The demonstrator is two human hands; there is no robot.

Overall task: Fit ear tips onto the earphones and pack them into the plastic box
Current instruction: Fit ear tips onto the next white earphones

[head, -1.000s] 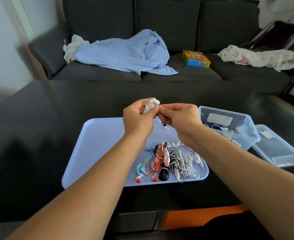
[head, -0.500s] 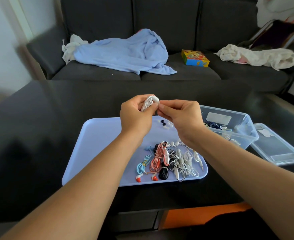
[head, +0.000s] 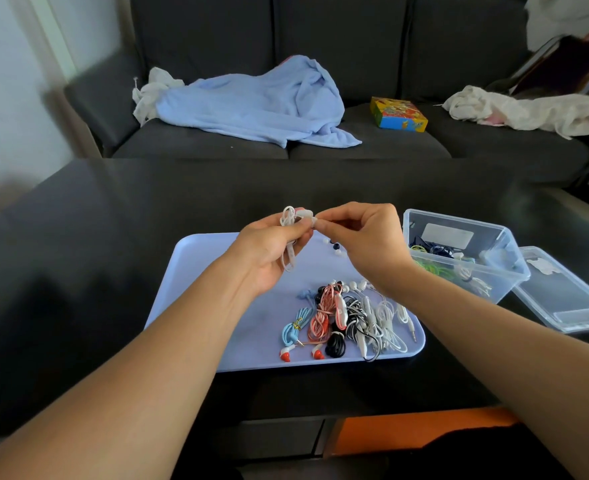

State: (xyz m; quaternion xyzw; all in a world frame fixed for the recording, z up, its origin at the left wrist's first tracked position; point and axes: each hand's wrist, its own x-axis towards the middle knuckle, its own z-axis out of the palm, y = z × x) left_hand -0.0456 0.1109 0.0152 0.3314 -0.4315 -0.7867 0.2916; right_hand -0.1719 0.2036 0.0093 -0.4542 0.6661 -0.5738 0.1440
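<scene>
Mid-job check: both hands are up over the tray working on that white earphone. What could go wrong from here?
The tiny ear tip pinched by the right hand could slip and fall among the loose tips on the pale blue plastic tray, or roll off it.

The coiled white earphone cable held by the left hand hangs loose and could unravel.

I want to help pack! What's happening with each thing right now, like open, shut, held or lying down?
left hand: gripping white earphones
right hand: pinching at the earbud
plastic box: open, earphones inside
lid: off, beside box
tray: holds bundled earphones and loose ear tips
</scene>
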